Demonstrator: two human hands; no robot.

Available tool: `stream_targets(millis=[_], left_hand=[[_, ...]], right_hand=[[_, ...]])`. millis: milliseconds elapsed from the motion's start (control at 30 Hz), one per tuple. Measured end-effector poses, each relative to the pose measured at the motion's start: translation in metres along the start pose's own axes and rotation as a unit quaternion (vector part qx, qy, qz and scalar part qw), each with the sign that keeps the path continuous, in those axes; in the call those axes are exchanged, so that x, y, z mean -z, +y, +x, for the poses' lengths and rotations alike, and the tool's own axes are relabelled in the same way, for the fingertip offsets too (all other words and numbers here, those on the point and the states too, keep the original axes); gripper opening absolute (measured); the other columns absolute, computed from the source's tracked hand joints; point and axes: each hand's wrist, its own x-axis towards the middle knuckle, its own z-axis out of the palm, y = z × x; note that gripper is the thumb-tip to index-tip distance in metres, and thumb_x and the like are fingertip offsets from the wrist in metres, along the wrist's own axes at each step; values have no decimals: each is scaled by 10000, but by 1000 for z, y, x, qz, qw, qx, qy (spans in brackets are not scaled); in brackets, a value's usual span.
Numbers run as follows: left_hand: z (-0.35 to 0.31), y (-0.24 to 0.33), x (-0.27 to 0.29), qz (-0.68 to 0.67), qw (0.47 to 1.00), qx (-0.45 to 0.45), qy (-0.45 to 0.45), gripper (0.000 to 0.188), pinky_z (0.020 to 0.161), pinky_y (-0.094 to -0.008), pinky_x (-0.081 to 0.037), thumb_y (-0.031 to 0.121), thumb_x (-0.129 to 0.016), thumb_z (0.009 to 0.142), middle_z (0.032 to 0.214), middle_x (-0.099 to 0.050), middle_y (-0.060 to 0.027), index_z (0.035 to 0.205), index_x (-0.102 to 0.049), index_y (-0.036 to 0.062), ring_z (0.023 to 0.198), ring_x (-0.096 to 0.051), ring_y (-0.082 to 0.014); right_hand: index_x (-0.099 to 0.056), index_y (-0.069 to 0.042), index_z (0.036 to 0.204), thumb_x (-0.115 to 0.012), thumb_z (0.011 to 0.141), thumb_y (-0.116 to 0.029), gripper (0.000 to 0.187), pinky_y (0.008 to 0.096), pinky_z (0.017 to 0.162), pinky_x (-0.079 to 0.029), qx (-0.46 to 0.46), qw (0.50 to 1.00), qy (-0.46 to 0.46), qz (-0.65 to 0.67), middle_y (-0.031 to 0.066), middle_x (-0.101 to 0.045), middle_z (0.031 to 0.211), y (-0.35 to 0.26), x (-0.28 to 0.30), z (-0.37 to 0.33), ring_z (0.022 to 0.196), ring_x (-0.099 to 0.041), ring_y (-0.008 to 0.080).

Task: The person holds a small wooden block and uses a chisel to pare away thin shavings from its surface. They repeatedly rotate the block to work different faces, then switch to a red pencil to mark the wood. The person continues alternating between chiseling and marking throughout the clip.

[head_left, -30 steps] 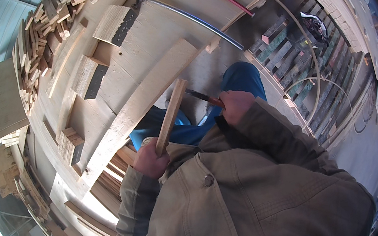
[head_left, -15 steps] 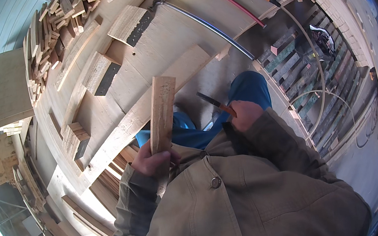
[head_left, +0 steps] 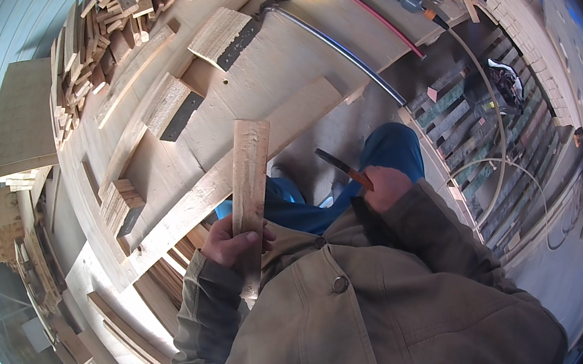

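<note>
A: What is the left hand (head_left: 229,243) doing?

B: It is wrapped around a flat wooden strip (head_left: 250,165), below its middle, with the thumb lying across the face. The strip is in front of the jacket (head_left: 339,283), its upper end leaning slightly to the right.

A: And the right hand (head_left: 388,187)?

B: Closed in a fist on a slim tool (head_left: 344,167) — dark shaft, orange-brown near the fingers. It points up and to the left, toward the strip, but the two are apart. I can't tell what kind of tool it is.

A: What lies beyond them?

B: A wooden worktop (head_left: 275,65), with a long pale plank (head_left: 297,115) along its near side. Farther back come three blocks with black sides, the largest-looking one (head_left: 220,35) near the dark hooked end of a metal bar (head_left: 340,48).

A: Anything else up there?

B: A thin red rod (head_left: 389,25) to the bar's right, and a heap of wood offcuts (head_left: 123,16) at the far left.
</note>
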Motion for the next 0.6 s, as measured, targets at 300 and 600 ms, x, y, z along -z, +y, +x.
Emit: stream_targets(millis=[300,600], left_hand=[[-3,13,4,-9,993,-73,89,479,792,-400,-599,232,-752,850,983,-733,-176,1210,-607,-49,859,-718,-273],[2,50,39,-93,941,-200,257,429,810,-424,-598,154,-669,891,1070,-702,-204,1269,-576,-27,882,-707,-300]], right_hand=[[-656,-50,932,-651,811,-188,184,533,727,-490,14,999,16,39,223,-656,845,7,-5,1,851,-642,460],[-632,-21,897,-647,828,-180,174,523,680,-455,32,997,-13,68,243,-620,791,2,4,1,803,-623,470]])
